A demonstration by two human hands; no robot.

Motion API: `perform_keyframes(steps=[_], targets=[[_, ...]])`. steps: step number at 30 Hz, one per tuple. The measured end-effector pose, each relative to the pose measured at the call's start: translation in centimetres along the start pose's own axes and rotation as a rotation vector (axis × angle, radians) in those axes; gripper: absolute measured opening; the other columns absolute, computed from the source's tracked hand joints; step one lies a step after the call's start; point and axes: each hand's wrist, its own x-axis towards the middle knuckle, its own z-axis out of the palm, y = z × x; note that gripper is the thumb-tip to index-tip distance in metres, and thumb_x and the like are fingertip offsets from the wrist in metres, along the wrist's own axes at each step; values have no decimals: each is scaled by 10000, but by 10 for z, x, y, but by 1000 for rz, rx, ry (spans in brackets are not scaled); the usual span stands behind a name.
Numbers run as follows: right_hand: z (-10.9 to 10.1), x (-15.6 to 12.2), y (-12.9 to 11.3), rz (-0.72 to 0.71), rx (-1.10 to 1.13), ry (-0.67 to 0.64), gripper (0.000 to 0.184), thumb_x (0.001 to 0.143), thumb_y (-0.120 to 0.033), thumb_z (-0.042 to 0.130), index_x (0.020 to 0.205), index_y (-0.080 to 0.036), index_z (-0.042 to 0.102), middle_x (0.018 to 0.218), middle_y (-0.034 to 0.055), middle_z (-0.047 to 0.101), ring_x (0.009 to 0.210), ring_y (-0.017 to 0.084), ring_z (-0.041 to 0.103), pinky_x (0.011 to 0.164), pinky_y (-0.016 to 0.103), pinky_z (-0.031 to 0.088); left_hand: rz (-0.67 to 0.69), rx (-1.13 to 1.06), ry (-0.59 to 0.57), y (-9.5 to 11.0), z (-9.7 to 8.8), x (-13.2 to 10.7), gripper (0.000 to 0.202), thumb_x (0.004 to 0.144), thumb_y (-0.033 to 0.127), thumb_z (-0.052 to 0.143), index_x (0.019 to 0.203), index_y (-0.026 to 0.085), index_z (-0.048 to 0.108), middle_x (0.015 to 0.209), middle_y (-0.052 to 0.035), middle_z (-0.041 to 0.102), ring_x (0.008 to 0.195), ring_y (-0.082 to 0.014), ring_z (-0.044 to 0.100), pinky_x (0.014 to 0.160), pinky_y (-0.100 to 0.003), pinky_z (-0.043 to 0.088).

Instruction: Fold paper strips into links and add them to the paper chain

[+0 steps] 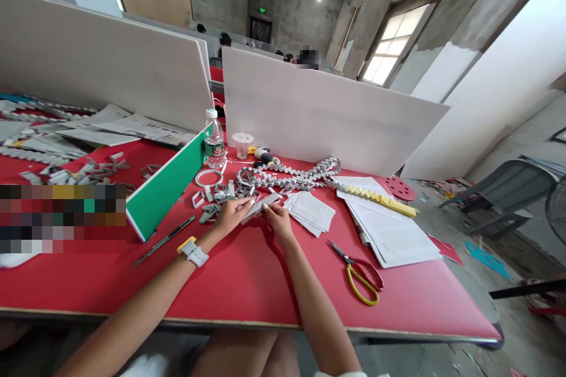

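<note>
Between my two hands is a folded strip of printed paper [266, 202], slanting up to the right above the red table. My left hand [234, 214] pinches its left end, and a watch with a pale strap [193, 251] is on that wrist. My right hand [278, 219] has its fingers closed on the strip nearer its right end. Behind my hands lies a long woven chain of folded paper [305, 175], looped on the table. Small folded paper pieces [212, 212] are scattered by my left hand. A stack of cut paper rectangles [312, 212] lies right of my right hand.
Scissors [360, 277] with red and yellow handles lie at right, near paper sheets [393, 241]. A green divider [168, 188], a water bottle [214, 141], a lidded cup [242, 145] and a tape roll [209, 178] stand or lie left. White boards [327, 112] border the back.
</note>
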Motion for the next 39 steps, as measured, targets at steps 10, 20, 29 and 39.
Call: perform_keyframes(steps=[10,20,29,39], targets=[[0,2,5,-27,35,6,341,566,-395,775,766,-130,697,678,34,672,582,116,597,646,264,497,-132,-157,-14,-9,-3,1,404,643,444,715,936,166,716,931,-88,715,848,-239,661,765,-350,526],[1,-1,-1,-23,61,-33,353,539,-357,792,806,-143,706,763,59,704,679,161,641,708,302,505,-225,-317,-15,-4,-3,0,437,555,417,785,875,131,701,861,-86,715,764,-211,662,736,-346,540],[7,-8,-12,-62,7,2,290,543,-287,787,786,-142,722,740,56,708,675,161,640,720,302,492,-244,-330,-29,2,-2,-1,471,568,398,781,932,115,683,848,-87,708,760,-195,648,730,-334,526],[4,-7,-9,-65,-66,7,288,559,-313,763,792,-151,714,728,44,699,654,153,616,651,273,477,-212,-285,-35,4,-2,-1,423,586,391,766,890,114,670,770,-66,686,717,-179,633,686,-305,511]])
